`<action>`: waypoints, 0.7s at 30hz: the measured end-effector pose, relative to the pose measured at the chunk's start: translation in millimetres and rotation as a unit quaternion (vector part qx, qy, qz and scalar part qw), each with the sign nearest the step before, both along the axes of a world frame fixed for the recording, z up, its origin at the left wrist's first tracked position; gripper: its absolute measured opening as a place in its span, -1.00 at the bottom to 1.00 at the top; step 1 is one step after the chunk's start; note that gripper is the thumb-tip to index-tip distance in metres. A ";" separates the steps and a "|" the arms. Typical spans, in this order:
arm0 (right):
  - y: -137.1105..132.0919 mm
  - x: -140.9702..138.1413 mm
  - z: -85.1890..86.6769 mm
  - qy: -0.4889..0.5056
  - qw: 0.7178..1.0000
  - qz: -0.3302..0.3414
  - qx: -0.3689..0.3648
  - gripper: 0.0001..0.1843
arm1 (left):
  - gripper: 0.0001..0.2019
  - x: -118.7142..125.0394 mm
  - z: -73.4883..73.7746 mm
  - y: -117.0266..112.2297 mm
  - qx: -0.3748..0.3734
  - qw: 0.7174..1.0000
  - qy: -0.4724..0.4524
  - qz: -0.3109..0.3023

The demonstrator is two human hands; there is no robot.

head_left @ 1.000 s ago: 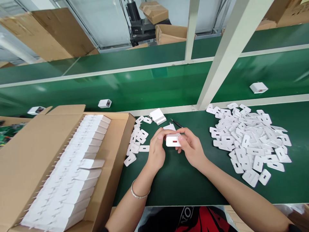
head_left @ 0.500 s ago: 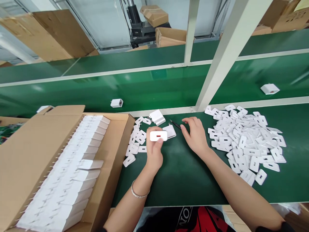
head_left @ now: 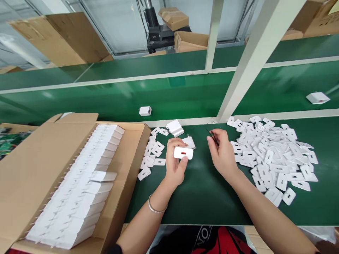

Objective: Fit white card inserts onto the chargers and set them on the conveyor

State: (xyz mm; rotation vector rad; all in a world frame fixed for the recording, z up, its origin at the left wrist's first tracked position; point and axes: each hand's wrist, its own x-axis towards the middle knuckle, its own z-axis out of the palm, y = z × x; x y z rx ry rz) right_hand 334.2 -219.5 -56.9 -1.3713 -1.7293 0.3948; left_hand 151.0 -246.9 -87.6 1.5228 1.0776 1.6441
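White charger [head_left: 188, 153], pinched in left fingers [head_left: 182, 165]

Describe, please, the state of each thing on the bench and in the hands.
White plastic charger: held, red-slotted end towards camera.
Left grip: closed on this charger.
Thin black pointed tool: held.
Right grip: closed on this tool.
Brown cardboard box: open, holding white packed pieces.
Right-side white slotted plastic pieces: heaped loosely.
Left-side white slotted plastic pieces: scattered.
Two white pronged chargers: lying.

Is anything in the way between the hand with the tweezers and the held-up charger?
Nothing visible stands between the right-hand grip, on the tweezers, and the white charger in the left-hand grip. Another charger shows just behind that one, not in the gap.
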 end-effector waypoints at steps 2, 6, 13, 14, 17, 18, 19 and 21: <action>-9.4 -0.6 11.4 -0.015 0.996 0.058 0.066 -0.81 | -0.48 -0.9 1.4 1.0 -0.003 1.000 0.003 0.026; -19.4 -5.5 24.1 -0.116 0.968 0.139 0.171 -0.75 | -0.29 -3.2 5.9 3.7 -0.017 0.997 -0.013 0.073; -20.0 -11.7 19.6 -0.174 0.954 0.115 0.217 -0.68 | -0.41 -5.0 6.5 3.8 -0.028 0.996 -0.033 0.078; -20.0 -11.7 18.1 -0.176 0.954 0.115 0.212 -0.66 | -0.42 -4.9 6.3 3.6 -0.030 0.996 -0.028 0.077; -20.5 -11.9 14.0 -0.182 0.960 0.114 0.181 -0.64 | -0.42 -4.7 6.8 3.5 -0.031 0.996 -0.011 0.084; -20.7 -12.1 12.7 -0.181 0.962 0.112 0.173 -0.63 | -0.42 -4.6 7.2 3.6 -0.028 0.996 -0.004 0.088; -20.8 -12.6 11.6 -0.179 0.963 0.110 0.168 -0.63 | -0.42 -4.7 7.7 3.6 -0.025 0.995 0.003 0.093; -20.5 -13.8 9.5 -0.168 0.965 0.106 0.170 -0.63 | -0.39 -4.8 8.1 3.6 -0.028 0.995 0.017 0.098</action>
